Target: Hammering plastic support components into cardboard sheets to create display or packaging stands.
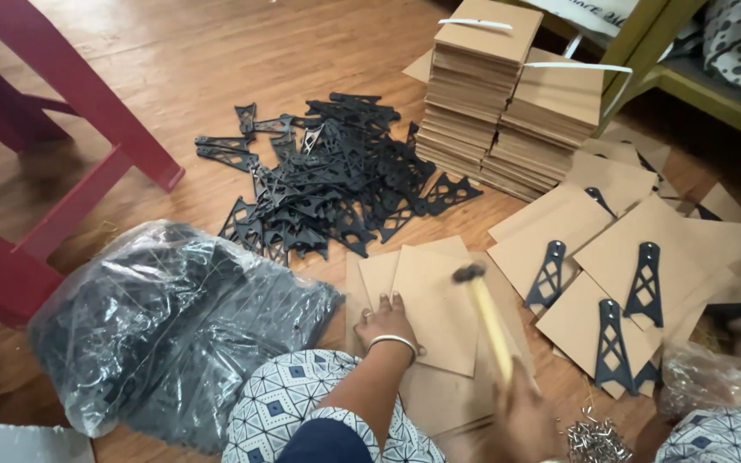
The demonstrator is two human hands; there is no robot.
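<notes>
The brown board (430,300) lies flat on a wooden floor (216,51), on top of other loose boards, directly in front of the person. Open floor runs from 10 to 12 o'clock; a red chair (53,146) closes off 9 to 10 o'clock. A heap of black lattice brackets (336,184) sits at 12 o'clock just beyond the board, and two tied stacks of boards (508,94) stand at 1 o'clock. Boards with brackets fitted spread from 2 to 3 o'clock. A clear bag of black parts (165,326) crowds 9 o'clock. The left hand (386,324) lies palm down on the board's near-left edge, fingers together and flat. The right hand (525,420) is clenched around the handle of a hammer (484,313), whose blurred head hangs above the board's right side.
</notes>
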